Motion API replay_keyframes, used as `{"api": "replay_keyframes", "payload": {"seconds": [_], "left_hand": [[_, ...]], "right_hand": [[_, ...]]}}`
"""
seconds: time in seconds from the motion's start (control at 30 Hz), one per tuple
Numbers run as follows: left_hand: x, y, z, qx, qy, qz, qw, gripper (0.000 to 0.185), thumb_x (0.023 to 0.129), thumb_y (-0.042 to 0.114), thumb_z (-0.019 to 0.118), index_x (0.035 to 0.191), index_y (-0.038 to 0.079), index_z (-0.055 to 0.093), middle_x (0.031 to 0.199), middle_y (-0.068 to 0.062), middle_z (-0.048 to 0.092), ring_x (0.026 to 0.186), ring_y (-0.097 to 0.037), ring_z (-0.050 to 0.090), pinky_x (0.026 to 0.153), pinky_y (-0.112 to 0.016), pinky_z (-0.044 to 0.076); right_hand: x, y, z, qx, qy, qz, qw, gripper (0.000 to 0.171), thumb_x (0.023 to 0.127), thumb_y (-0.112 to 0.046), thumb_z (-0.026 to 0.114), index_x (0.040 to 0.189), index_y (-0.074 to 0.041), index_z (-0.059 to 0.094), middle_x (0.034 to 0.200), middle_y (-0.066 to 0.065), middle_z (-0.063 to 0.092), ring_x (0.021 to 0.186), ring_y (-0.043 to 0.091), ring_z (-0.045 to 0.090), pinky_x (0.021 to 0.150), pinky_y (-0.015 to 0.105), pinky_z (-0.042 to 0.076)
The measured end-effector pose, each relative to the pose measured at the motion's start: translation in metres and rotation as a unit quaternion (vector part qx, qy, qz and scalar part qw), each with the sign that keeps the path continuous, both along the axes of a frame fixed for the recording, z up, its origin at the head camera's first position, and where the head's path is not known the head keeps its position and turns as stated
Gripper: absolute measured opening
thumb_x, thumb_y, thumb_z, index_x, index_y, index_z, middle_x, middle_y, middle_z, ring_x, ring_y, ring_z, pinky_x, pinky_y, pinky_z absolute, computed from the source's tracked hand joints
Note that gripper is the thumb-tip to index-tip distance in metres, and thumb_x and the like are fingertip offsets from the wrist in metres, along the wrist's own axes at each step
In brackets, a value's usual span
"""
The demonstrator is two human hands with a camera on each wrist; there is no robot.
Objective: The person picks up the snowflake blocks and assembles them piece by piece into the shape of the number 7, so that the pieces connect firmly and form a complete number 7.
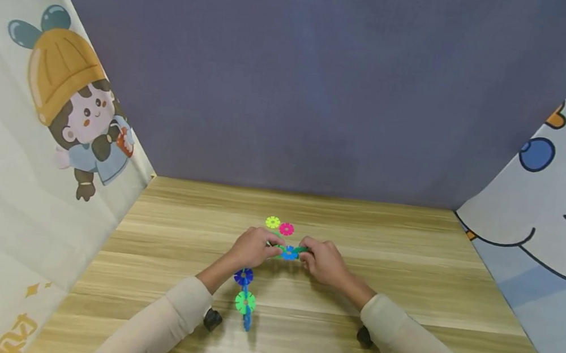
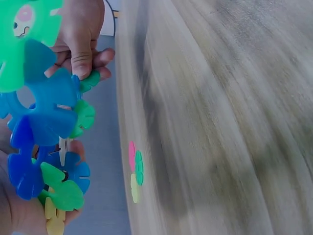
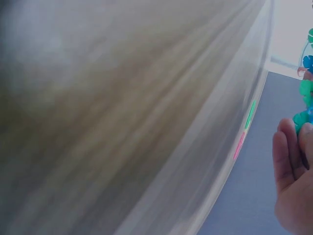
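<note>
My left hand [image 1: 251,247] pinches one end of the snowflake-disc chain [image 1: 290,251] above the table [image 1: 408,257]; its tail [image 1: 244,300] dangles below. My right hand [image 1: 325,261] pinches the other end. Twisting too hard could, I think, pop the slotted joints apart.

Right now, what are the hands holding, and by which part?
Both grip one chain of snowflake discs: left hand at its left end, right hand pinching the green disc at its right end.

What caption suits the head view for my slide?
Both hands, left and right, hold a chain of colourful plastic flower-shaped discs above the wooden table.
</note>
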State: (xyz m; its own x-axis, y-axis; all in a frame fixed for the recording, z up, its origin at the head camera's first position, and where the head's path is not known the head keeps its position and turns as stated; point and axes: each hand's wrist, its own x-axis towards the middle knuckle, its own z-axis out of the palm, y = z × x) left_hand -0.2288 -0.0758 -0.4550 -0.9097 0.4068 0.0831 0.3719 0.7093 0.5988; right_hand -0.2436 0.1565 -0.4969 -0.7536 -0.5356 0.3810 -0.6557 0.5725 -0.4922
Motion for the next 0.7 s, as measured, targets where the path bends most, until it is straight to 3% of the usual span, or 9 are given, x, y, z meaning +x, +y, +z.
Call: {"api": "replay_keyframes", "payload": {"seconds": [0.23,0.5,0.7], "left_hand": [[-0.001,0.001,0.007,0.006,-0.038,-0.028,0.9989,0.014,0.096,0.024,0.071,0.107,0.019,0.08,0.097,0.004,0.077,0.087,-0.01,0.068,0.075,-0.029,0.055],[-0.006,-0.001,0.013,-0.023,-0.025,-0.06,0.9976,0.014,0.096,0.023,0.071,0.107,0.018,0.078,0.099,0.003,0.076,0.087,-0.01,0.067,0.078,-0.031,0.055],[-0.006,-0.002,0.014,-0.027,-0.041,-0.069,0.9964,0.012,0.096,0.021,0.071,0.106,0.02,0.077,0.094,0.006,0.074,0.077,-0.008,0.059,0.074,-0.028,0.051]], "right_hand": [[0.002,0.009,0.005,0.0,-0.034,0.021,0.999,0.012,0.094,-0.011,0.072,0.088,-0.016,0.063,0.064,-0.007,0.066,0.057,-0.007,0.055,0.06,0.019,0.05],[-0.002,0.011,0.006,0.001,-0.044,0.023,0.999,0.006,0.096,-0.013,0.07,0.092,-0.013,0.065,0.069,-0.004,0.069,0.06,-0.001,0.061,0.062,0.019,0.051],[-0.001,0.012,0.006,0.002,-0.045,0.025,0.999,0.009,0.094,-0.014,0.073,0.092,-0.017,0.065,0.066,-0.008,0.068,0.059,-0.006,0.057,0.063,0.018,0.051]]}}
